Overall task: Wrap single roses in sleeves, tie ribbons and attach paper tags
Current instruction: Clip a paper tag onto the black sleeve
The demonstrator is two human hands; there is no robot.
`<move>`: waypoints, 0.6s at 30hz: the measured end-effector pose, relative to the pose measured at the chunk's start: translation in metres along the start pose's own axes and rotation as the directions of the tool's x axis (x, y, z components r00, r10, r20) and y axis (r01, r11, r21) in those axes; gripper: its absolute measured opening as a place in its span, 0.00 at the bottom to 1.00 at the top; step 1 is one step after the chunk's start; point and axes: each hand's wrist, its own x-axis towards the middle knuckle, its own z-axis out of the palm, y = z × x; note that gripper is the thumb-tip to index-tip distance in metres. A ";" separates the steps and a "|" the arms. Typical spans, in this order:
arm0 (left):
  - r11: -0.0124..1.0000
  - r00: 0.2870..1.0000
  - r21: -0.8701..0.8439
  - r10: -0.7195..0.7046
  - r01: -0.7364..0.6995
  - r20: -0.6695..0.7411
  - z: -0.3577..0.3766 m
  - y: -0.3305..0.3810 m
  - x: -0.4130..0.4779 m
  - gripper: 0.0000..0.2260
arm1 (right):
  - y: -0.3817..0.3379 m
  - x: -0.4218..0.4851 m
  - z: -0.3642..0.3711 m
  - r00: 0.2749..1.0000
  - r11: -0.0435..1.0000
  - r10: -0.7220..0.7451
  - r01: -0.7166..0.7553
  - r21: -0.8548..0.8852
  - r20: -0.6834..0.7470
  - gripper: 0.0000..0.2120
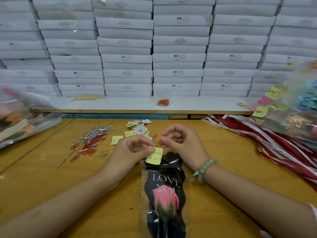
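Stacked white boxes (127, 57) back a wooden surface (51, 186). At the left lie silver twist ties (96, 133) and red paper clips (89, 146). The left hand (127, 152) pinches a yellow tag (154, 156) in its fingers at the far end of the sleeved rose (165, 200). The rose lies lengthwise at centre, bloom pointing away from the person. The right hand (183, 145) pinches a red clip (160, 143) at the tag's top edge. Red and white ribbons (274, 148) lie at the right.

A glossy, crinkled clear-plastic sleeve (164, 194) is seen on a smooth, varnished wooden table (51, 169). A matt yellow paper tag (154, 156) and a red-coated paper clip (160, 143) are shown, beside shiny silver twist ties (96, 133), possibly foil-covered wire, and satin-sheen ribbons (274, 148). Matt white card boxes (127, 57) are pictured.
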 end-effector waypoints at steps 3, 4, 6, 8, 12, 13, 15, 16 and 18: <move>1.000 1.000 0.015 0.004 -0.004 -0.007 0.000 0.000 -0.001 0.04 | 0.000 -0.001 0.001 1.000 1.000 -0.014 0.014 -0.002 0.024 0.05; 1.000 1.000 0.021 0.005 -0.005 -0.013 0.000 0.000 -0.001 0.04 | 0.000 -0.001 0.001 0.999 1.000 -0.019 0.019 -0.001 0.032 0.05; 1.000 1.000 0.024 0.007 -0.006 -0.029 0.000 0.000 0.000 0.04 | 0.000 -0.001 0.001 0.999 1.000 -0.029 0.029 0.005 0.046 0.05; 0.999 0.999 0.032 0.006 -0.004 -0.040 0.000 -0.001 0.000 0.04 | -0.001 -0.001 0.002 0.998 0.999 -0.043 0.043 0.003 0.044 0.05; 0.999 0.999 0.041 0.007 -0.005 -0.039 0.000 -0.001 0.000 0.04 | -0.002 -0.002 0.002 0.998 0.998 -0.067 0.067 0.009 0.021 0.04; 0.999 0.999 0.038 0.009 -0.008 -0.037 0.000 0.000 0.000 0.04 | -0.002 -0.002 0.002 0.998 0.998 -0.066 0.066 0.006 0.022 0.04; 0.999 0.999 0.036 0.017 -0.016 -0.034 0.000 0.000 0.000 0.04 | -0.002 -0.001 0.002 0.997 0.997 -0.072 0.072 -0.010 0.016 0.04; 0.999 0.999 0.035 0.019 -0.018 -0.035 0.000 0.001 0.000 0.04 | -0.002 -0.001 0.002 0.997 0.997 -0.078 0.078 -0.016 0.005 0.04; 1.000 0.999 0.024 0.017 -0.016 -0.033 0.001 0.001 -0.001 0.04 | -0.001 -0.001 0.001 0.996 0.996 -0.086 0.086 -0.020 -0.022 0.03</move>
